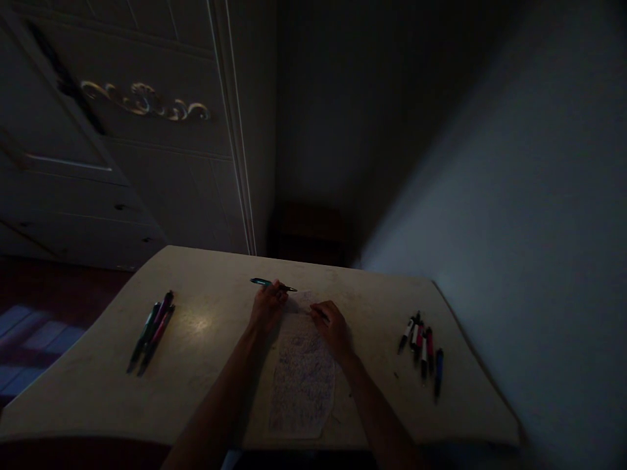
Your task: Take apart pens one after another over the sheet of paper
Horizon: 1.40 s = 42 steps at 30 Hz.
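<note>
A teal pen (261, 281) with a dark tip lies crosswise in the fingers of my left hand (269, 301), just above the far part of the paper. My right hand (333, 321) is closed in a pinch at the paper's right side. A small dark, thin piece shows between its fingertips, too dim to name. Beneath and between both hands is a long sheet of paper (304, 372), densely covered with blue-purple scribbles. Its far end is partly hidden by my hands.
Several pens (153, 329) lie side by side on the left of the pale table (210, 365). Several shorter pens or pen parts (420, 343) are grouped on the right, with a blue pen (438, 373) beside them. A cabinet (147, 163) and a wall (529, 215) stand beyond.
</note>
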### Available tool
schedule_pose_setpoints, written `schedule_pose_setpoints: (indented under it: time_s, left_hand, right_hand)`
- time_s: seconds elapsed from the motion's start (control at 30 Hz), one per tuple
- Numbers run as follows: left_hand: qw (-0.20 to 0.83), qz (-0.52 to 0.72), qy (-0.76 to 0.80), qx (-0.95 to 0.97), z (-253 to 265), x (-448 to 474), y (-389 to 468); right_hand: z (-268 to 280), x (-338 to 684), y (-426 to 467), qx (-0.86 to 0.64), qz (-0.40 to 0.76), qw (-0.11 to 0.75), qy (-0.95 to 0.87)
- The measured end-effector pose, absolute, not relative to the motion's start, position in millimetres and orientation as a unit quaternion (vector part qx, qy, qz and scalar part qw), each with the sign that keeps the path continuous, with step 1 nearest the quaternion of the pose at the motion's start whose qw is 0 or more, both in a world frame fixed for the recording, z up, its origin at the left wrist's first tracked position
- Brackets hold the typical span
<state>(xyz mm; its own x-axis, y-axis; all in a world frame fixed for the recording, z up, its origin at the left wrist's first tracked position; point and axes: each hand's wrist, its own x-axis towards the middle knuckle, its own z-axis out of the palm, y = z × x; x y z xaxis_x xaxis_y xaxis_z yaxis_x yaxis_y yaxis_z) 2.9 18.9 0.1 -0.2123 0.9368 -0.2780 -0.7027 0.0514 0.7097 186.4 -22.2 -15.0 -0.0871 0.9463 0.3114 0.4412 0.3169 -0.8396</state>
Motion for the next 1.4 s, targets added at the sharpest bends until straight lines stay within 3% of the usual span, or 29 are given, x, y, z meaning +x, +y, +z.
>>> schedule_pose_setpoints:
  time_s: [0.13, 0.37, 0.73, 1.4]
  left_hand:
    - [0.636, 0.633, 0.393, 0.201, 1, 11, 17]
    - [0.597, 0.543, 0.426, 0.408, 5, 15, 7]
    - [0.619, 0.549, 0.388, 0.407, 14, 16, -1]
    - [0.528, 0.568, 0.477, 0.414, 13, 27, -3]
  right_hand:
    - [-13, 184, -21, -0.495, 0.268, 0.462, -0.686]
    - [-19, 180, -17, -0.466, 0.227, 0.463, -0.719]
    - [-21, 182, -20, -0.520, 0.156, 0.397, -0.740]
    - [-27, 188, -13, -0.548, 0.087, 0.380, -0.740]
